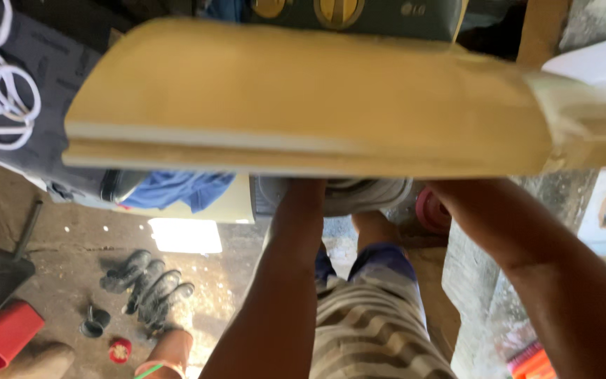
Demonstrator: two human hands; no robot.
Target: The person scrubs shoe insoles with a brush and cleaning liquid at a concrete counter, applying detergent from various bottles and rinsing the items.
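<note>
Wooden board (303, 98) is being carried overhead; both arms are reaching under it, hands hidden, so grip cannot be told.

Single head-worn view, steeply downward, very close behind a yellow board (303, 98), floor (71, 238) beyond.
</note>
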